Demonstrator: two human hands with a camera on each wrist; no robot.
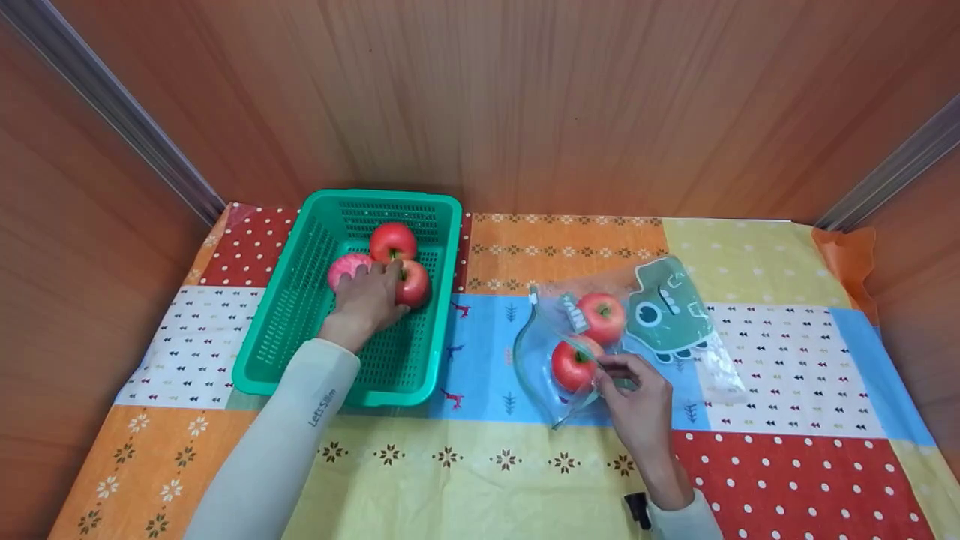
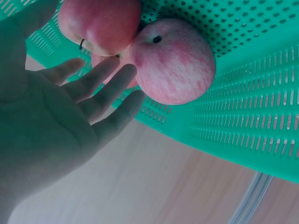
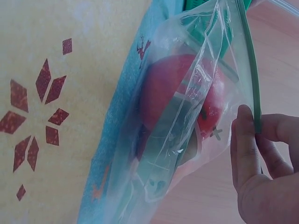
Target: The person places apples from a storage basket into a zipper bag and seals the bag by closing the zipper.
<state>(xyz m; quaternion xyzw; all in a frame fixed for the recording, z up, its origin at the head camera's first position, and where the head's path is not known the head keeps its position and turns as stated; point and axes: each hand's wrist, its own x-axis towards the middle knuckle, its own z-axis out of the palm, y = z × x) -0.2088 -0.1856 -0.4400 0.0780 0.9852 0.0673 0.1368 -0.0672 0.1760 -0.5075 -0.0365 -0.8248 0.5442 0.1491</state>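
My left hand reaches into a green plastic basket, its fingers spread over the apples there. A red apple lies at the back, a second apple at the hand's right, and a pinkish streaked apple at its left. In the left wrist view the fingers look extended beside the streaked apple, not curled round it. With thumb and fingers, my right hand pinches the green-edged mouth of a clear zip bag. Inside the bag are two red apples.
A patchwork-patterned cloth covers the table. Wood-grained panels rise behind it and at both sides. An orange flap hangs at the far right corner. The basket stands left of the bag, with a strip of cloth between them.
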